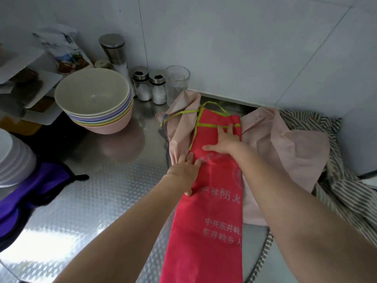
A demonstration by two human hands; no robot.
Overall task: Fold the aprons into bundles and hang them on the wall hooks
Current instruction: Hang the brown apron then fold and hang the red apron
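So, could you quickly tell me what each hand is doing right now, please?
Left hand: open, fingers flat on the left edge of the red apron, gripping nothing.
Right hand: open, palm pressing the red apron flat.

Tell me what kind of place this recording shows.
Most likely a kitchen work area: a metal counter against a tiled wall holds stacked bowls, salt shakers and a grinder, with aprons spread for folding.
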